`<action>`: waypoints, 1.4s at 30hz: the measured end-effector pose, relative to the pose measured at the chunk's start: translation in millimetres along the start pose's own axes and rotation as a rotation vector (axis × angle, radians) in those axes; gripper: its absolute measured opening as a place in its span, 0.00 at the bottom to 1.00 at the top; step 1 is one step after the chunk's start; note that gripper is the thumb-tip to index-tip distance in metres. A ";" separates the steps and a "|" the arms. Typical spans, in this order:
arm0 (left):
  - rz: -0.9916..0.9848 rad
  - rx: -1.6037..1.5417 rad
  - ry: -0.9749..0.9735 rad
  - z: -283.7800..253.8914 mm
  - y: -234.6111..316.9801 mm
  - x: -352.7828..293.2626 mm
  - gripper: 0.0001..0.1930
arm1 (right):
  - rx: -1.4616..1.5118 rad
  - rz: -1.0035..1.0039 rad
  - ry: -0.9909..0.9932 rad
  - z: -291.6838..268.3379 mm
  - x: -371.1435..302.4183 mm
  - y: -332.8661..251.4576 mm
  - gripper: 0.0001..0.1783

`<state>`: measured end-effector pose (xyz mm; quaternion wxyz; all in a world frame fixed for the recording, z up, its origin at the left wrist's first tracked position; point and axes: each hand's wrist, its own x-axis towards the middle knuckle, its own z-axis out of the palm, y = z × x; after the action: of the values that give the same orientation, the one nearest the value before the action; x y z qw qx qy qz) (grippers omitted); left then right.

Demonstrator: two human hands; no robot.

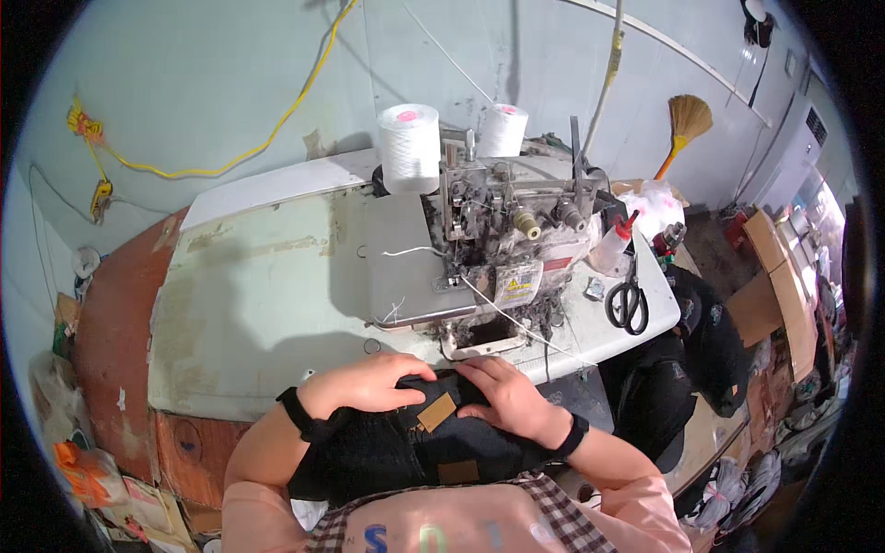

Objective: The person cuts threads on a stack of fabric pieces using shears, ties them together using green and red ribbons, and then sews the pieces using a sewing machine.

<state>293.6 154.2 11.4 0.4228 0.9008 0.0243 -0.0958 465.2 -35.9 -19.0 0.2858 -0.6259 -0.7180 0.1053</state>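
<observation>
Black cloth (387,452) with tan patches lies bunched across my lap, against the front edge of the sewing table. My left hand (373,382) grips its upper edge, the thumb pointing toward a tan patch (436,412). On the other side of that patch, my right hand (507,396) has its fingers curled over the cloth and its thumb pressed on top. A second tan patch (458,473) shows closer to my body. Just beyond my hands stands a sewing machine (502,217), with white thread trailing from its needle area. The cloth under my fingers is hidden.
Two white thread cones (410,152) stand behind the machine's metal plate (406,263). Black scissors (628,306) and a red-tipped oil bottle (612,247) lie to the right. More black cloth items (705,336) are heaped beyond the table's right end. A yellow cable (221,171) hangs along the wall.
</observation>
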 end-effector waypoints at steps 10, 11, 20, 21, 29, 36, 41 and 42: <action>-0.164 -0.248 0.452 -14.3 5.0 -32.7 0.09 | 0.353 0.135 0.348 -46.4 7.6 30.7 0.06; -0.176 -0.244 0.431 -13.9 7.5 -32.2 0.09 | 0.364 0.206 0.436 -56.8 11.6 31.2 0.06; 0.415 -0.508 0.815 -31.7 28.3 -17.1 0.17 | 1.257 0.420 0.235 -43.9 60.8 2.9 0.17; 0.480 -0.674 0.706 -32.3 29.8 -17.7 0.14 | 1.432 0.394 0.228 -41.2 56.7 1.9 0.17; 0.235 -1.084 0.904 -64.0 28.2 20.5 0.20 | 1.127 0.446 0.504 -4.5 58.0 8.4 0.12; 0.215 -1.288 0.991 -111.6 -12.2 20.5 0.16 | 1.124 0.396 0.356 4.5 64.8 -2.1 0.16; 0.268 -1.263 1.210 -112.4 -32.5 -22.9 0.16 | 1.224 0.384 0.335 3.8 75.2 -3.0 0.16; 0.218 -1.328 0.969 -111.1 -25.1 -45.4 0.15 | 1.221 0.396 0.334 3.5 75.2 -2.3 0.17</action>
<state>262.9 257.1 70.5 0.8164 0.4023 0.1676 0.3788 457.4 36.5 0.3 0.6718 -0.4795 -0.3467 0.4456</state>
